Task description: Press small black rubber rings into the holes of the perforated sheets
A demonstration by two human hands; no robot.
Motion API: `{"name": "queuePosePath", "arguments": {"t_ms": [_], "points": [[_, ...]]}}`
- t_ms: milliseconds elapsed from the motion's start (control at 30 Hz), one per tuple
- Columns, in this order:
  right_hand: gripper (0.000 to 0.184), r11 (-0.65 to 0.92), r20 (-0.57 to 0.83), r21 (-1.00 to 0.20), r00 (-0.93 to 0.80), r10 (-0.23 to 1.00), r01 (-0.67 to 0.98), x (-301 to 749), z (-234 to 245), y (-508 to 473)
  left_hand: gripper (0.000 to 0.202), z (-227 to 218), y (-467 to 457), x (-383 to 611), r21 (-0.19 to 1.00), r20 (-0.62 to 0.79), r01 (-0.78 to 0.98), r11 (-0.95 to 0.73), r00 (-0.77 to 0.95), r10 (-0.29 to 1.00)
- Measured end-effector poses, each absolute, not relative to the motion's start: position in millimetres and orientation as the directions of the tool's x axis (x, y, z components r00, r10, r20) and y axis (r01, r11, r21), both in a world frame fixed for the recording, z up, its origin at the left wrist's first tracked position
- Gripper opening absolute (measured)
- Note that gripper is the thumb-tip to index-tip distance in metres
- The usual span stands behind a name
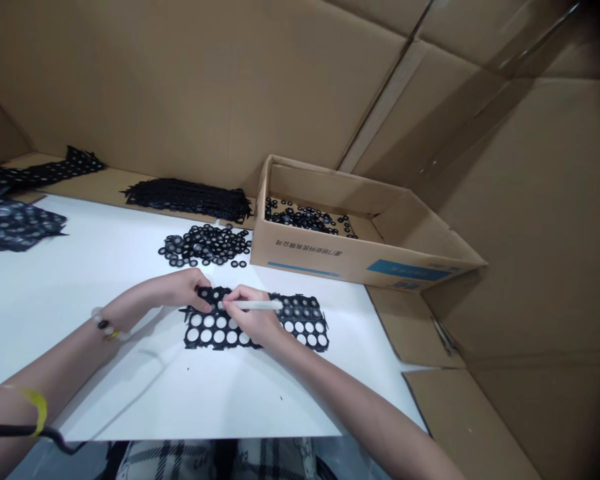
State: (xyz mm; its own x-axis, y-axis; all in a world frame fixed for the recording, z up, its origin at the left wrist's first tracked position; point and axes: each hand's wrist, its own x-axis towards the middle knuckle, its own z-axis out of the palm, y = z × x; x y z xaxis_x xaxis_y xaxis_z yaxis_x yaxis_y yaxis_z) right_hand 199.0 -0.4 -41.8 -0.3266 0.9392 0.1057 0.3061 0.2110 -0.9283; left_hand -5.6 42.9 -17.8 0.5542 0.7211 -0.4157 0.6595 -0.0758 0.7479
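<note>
Holding a white pen-like tool in right hand and, with left hand, touching (cannot tell if gripping) a black sheet between near and far edges of tabletop.

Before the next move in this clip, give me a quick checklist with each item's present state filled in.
1. Left hand on the black sheet: ok, thumb and fingers at its left end.
2. White pen-like tool in the right hand: ok, gripped near its left end.
3. Tool tip touching the sheet: cannot tell, contact too small to make out.
4. Loose black rings off the sheet: ok, piled beyond it, beside the carton.
5. White tabletop free of specks: not ok, small dark specks lie on the near side.
</note>
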Motion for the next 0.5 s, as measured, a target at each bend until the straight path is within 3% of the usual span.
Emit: {"name": "queuePosePath", "arguments": {"t_ms": [133,367,500], "points": [[0.009,0.222,0.116,-0.93,-0.338,0.934,0.293,199.2,-43.8,0.0,0.031,-15.2,43.3,-4.3,0.752,-0.424,0.657,-0.06,0.551,0.719],[0.01,-0.016,-0.012,-1.0,-0.192,0.981,-0.022,204.8,-39.0,16.3,0.035,-8.2,41.0,-18.0,0.76,-0.387,0.645,-0.083,0.551,0.74],[0.009,0.06,0.046,-0.996,-0.204,0.978,0.065,190.4,-36.0,20.8,0.04,-12.0,38.6,-23.0,0.782,-0.324,0.61,-0.127,0.572,0.753]]}}
